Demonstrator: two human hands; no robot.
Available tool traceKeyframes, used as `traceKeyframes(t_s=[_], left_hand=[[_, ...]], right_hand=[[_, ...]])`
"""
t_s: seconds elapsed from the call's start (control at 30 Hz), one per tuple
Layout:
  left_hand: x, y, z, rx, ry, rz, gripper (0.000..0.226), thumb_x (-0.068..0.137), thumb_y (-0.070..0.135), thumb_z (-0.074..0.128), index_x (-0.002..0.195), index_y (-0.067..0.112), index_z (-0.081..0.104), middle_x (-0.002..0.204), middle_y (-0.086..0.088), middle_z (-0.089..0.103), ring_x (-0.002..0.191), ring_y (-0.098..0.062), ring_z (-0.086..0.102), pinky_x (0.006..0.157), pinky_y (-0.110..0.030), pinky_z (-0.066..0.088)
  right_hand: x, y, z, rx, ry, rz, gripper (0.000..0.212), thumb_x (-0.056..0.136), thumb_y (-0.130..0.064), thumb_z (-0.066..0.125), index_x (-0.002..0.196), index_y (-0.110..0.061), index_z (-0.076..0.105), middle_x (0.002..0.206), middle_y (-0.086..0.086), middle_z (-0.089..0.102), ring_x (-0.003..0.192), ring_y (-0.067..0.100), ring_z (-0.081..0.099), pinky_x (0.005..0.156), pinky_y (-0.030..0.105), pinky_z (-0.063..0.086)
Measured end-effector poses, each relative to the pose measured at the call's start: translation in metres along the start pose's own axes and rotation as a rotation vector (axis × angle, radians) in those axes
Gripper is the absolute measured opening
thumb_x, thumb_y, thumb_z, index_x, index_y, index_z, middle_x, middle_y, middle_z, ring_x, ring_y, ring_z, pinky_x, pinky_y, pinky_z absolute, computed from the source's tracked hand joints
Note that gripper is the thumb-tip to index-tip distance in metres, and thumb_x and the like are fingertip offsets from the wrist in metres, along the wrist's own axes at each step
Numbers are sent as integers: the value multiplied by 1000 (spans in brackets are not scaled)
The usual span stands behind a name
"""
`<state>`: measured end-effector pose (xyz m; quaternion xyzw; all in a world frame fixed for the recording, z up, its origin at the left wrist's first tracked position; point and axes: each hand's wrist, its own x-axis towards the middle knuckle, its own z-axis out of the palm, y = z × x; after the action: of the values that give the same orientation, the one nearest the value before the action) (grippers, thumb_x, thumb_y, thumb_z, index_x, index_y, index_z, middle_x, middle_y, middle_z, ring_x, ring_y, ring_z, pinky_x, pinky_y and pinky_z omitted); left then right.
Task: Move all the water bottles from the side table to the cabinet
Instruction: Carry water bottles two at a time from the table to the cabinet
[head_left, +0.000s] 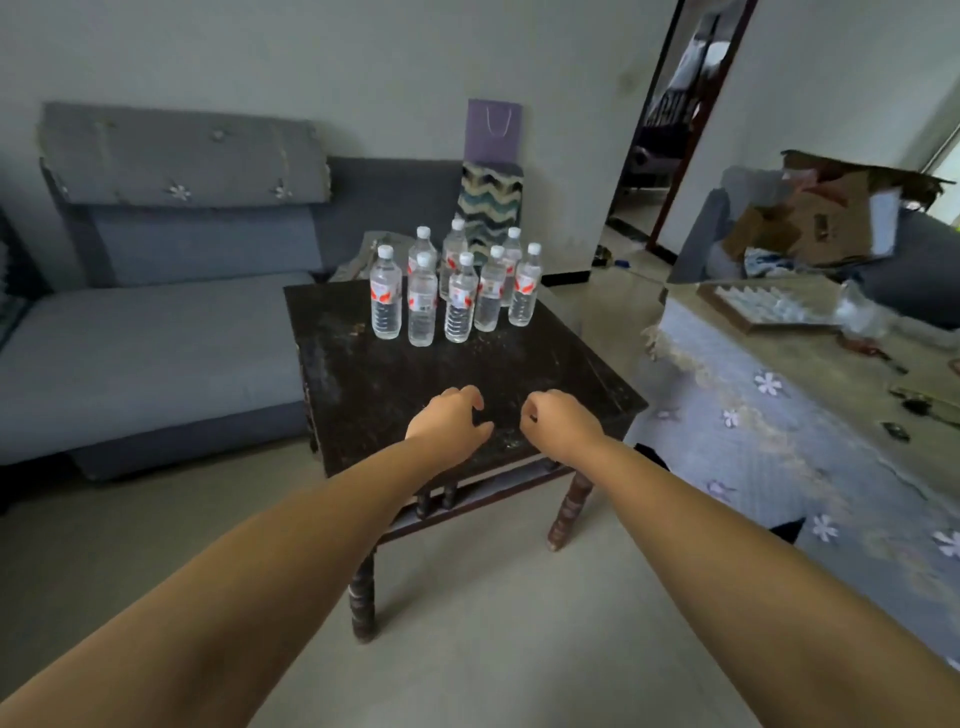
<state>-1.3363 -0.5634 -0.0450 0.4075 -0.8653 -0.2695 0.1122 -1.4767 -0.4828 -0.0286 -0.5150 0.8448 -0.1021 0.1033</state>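
Grey fabric sofa (156, 332) occupies the left of the room, against the wall. A low table covered by a pale blue cloth with white flowers (779, 441) stands at the right. Between them is the dark, worn wooden side table with turned legs (415, 374). Eight clear plastic water bottles with white caps and red-and-white labels (452, 291) stand upright in a tight cluster at the far edge of the side table top. Both forearms extend over the near edge. The left hand (449, 418) is empty, fingers loosely curled, not closed. The right hand (558, 422) is empty, fingers curled inward to a loose fist. Both hands are well apart from the bottles.
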Motion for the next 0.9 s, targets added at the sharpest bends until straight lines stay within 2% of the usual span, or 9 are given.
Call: traceKeyframes(t_s=[0.27, 0.57, 0.63, 0.73, 0.83, 0.9], left_hand=[[97, -62, -15, -17, 7, -109, 36, 87, 33, 60, 117, 15, 54, 116, -9, 57, 101, -25, 59, 89, -42, 51], [209, -141, -52, -143, 22, -192, 34, 86, 27, 63, 114, 9, 57, 110, -12, 62, 102, -26, 60, 90, -36, 49], [229, -162, -50, -206, 28, -238, 34, 86, 25, 64, 113, 7, 57, 106, -12, 64, 102, -27, 60, 88, -33, 48], [255, -186, -42, -266, 34, -302, 36, 86, 26, 65, 115, 8, 56, 95, -6, 62, 97, -25, 61, 80, -29, 45], [287, -207, -34, -334, 58, -357, 43, 86, 27, 65, 122, 10, 50, 101, -7, 62, 95, -22, 60, 78, -28, 44], [311, -220, -27, -369, 103, -393, 49, 85, 27, 65, 128, 12, 45, 107, -8, 61, 100, -23, 60, 79, -28, 43]], right_hand=[[116, -29, 28, 14, -70, -111, 24, 94, -23, 49, 107, -10, 65, 115, 13, 59, 105, 32, 58, 85, 39, 47], [250, -71, 50, 121, -114, -38, 19, 91, -19, 51, 98, -10, 66, 106, 11, 66, 102, 29, 61, 84, 38, 51], [275, -78, 68, 161, -145, -13, 21, 91, -19, 52, 104, -9, 66, 109, 10, 66, 105, 28, 61, 88, 38, 51], [309, -81, 95, 208, -170, 7, 37, 93, -25, 56, 126, -7, 57, 122, 10, 61, 116, 27, 57, 95, 36, 46], [348, -81, 114, 315, -119, 29, 47, 92, -23, 60, 134, -5, 48, 130, 13, 55, 122, 28, 53, 102, 39, 45], [373, -80, 127, 428, -60, 34, 53, 91, -22, 63, 137, -7, 43, 139, 14, 48, 130, 29, 48, 107, 40, 41]])
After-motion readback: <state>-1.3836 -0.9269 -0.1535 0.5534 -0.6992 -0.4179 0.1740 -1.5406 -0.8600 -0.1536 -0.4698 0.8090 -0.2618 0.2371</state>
